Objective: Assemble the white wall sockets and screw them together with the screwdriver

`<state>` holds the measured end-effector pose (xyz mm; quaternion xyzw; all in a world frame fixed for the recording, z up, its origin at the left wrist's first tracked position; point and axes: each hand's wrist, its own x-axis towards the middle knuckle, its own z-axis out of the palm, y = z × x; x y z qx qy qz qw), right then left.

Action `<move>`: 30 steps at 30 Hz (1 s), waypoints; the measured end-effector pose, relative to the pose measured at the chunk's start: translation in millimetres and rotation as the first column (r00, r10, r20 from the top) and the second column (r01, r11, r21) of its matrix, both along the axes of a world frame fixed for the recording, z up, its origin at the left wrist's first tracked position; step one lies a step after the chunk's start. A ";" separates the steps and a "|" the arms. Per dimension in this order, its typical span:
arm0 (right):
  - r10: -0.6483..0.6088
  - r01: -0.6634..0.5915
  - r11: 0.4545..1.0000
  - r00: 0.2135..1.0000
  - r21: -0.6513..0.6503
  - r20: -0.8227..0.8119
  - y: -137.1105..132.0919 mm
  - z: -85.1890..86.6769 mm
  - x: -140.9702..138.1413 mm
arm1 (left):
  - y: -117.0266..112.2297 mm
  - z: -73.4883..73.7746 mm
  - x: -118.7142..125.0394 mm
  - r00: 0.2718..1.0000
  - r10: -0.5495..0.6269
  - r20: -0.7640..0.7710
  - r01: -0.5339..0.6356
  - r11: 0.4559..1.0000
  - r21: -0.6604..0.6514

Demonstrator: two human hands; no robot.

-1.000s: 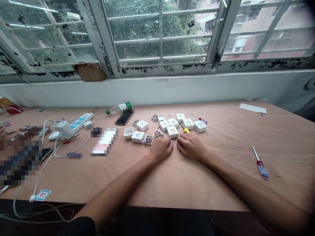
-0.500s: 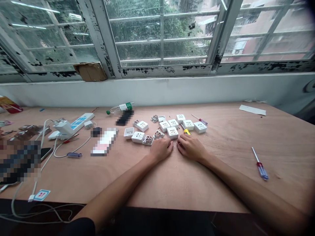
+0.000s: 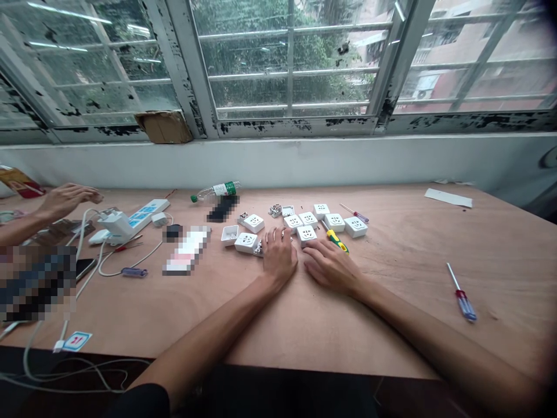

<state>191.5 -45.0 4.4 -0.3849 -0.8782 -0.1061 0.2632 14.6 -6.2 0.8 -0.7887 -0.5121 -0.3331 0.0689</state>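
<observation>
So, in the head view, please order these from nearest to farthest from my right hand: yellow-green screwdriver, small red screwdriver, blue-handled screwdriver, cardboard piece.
From the right hand:
1. yellow-green screwdriver, at the fingertips.
2. small red screwdriver, a little farther back, to the right.
3. blue-handled screwdriver, far right.
4. cardboard piece, far back, left.

Daylit barred windows (image 3: 287, 64) above plywood table (image 3: 391, 290)
</observation>
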 end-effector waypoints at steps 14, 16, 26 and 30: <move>-0.021 0.022 0.997 1.000 -0.073 0.013 4.7 2.2 -2.9 | 2.8 -3.6 -1.2 0.983 -0.173 0.065 0.176 0.983 -0.050; -0.028 0.029 0.997 1.000 -0.070 0.008 5.8 1.2 -2.3 | 3.7 -4.6 -1.2 0.976 -0.205 0.077 0.209 0.977 -0.051; -0.077 0.077 0.995 0.997 -0.062 0.009 6.5 4.6 5.3 | 1.4 -1.5 -1.9 0.923 -0.361 0.134 0.369 0.929 -0.038; -0.090 0.090 0.994 0.996 -0.058 0.015 9.9 3.3 9.3 | 1.4 -1.9 -2.6 0.894 -0.429 0.128 0.439 0.897 -0.063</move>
